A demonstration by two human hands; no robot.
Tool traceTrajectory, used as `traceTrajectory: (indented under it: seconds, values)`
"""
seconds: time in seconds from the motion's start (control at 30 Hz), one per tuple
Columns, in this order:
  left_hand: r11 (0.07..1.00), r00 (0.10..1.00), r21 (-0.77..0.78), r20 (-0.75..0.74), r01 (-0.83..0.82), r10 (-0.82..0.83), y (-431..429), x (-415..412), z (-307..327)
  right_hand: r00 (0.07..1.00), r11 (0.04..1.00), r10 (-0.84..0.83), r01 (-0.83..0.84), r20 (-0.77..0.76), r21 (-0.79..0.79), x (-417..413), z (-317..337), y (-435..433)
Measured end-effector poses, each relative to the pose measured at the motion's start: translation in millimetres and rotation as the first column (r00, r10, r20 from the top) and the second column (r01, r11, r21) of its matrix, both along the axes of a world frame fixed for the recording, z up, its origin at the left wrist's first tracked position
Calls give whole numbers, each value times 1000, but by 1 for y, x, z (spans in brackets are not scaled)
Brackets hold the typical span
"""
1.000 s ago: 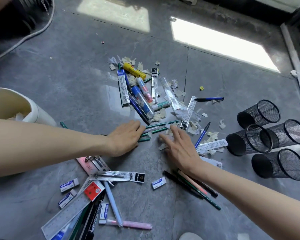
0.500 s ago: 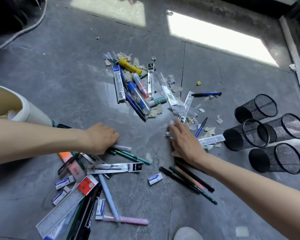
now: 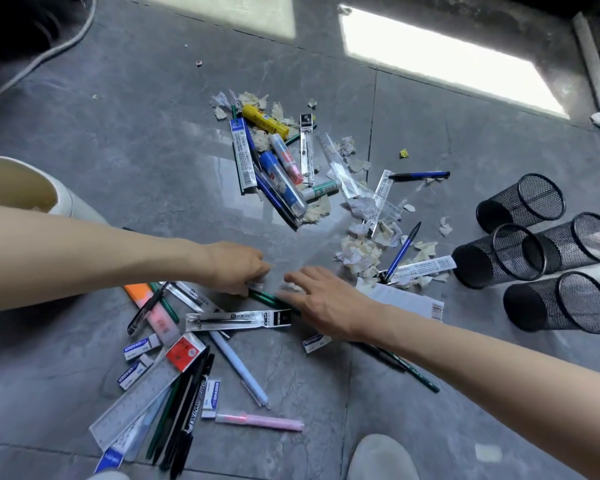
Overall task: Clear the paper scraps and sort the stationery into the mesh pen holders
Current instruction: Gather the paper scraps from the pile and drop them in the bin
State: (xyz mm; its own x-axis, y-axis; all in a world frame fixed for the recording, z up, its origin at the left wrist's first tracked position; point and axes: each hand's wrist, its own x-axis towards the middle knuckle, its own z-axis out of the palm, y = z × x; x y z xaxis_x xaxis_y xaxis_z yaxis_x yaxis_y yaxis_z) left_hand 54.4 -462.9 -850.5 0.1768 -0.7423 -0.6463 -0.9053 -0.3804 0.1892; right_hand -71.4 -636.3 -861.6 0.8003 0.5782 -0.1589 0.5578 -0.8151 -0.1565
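My left hand (image 3: 234,268) reaches in from the left, its fingers curled down onto the near end of some green pencils (image 3: 271,299) on the grey floor. Just right of it, my right hand (image 3: 323,299) hovers over the same pencils with its fingers straight and spread. Torn paper scraps (image 3: 361,251) lie right of the hands and around a far pile with a yellow glue stick (image 3: 264,121). Several black mesh pen holders (image 3: 499,254) lie on their sides at the right. A blue pen (image 3: 400,252) lies among the scraps.
A beige bin (image 3: 66,202) stands at the left edge above my left forearm. Near me lie a clear ruler (image 3: 136,403), erasers (image 3: 141,346), markers and a pink pen (image 3: 260,421). My shoe (image 3: 381,459) is at the bottom. A cable (image 3: 49,53) runs across the top left.
My left hand dragged green pencils left, then came back toward the middle with its fingers curled. My right hand left the scraps and moved left toward the pencils.
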Motion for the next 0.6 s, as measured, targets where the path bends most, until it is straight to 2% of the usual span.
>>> traceTrajectory:
  seconds: [0.1, 0.2, 0.27, 0.33, 0.4, 0.47, 0.53, 0.6]
  values:
    - [1000, 1000, 25, -27, 5, -4, 12, 2, -1, 998, 996, 34, -38, -47, -78, -7, -4, -7]
    - [997, 996, 71, -86, 29, -23, 19, 1, -1, 999, 994, -49, 47, -24, -97, -14, -4, -20]
    - [1000, 993, 25, -114, 18, -15, 20, 1, 0, 992, 986, -123, 123, 4, -110, -20, -3, -30]
    - [995, 994, -99, -100, 32, -42, 17, -1, 1, 988, 983, -152, 152, 11, -99, -26, -1, -39]
    - [951, 989, -277, -24, 135, -147, 10, -4, -1, 983, 982, -185, 186, 21, -43, -32, 2, -47]
    - [867, 959, -411, 72, 281, -276, -2, -10, -5, 956, 955, -294, 294, 1, 42, -38, 5, -52]
    - [846, 916, -353, 106, 399, -387, -17, -15, -11, 894, 888, -449, 447, -10, 107, -46, 10, -59]
    - [839, 891, -304, 101, 451, -442, -33, -21, -17, 796, 787, -605, 600, -11, 148, -55, 13, -70]
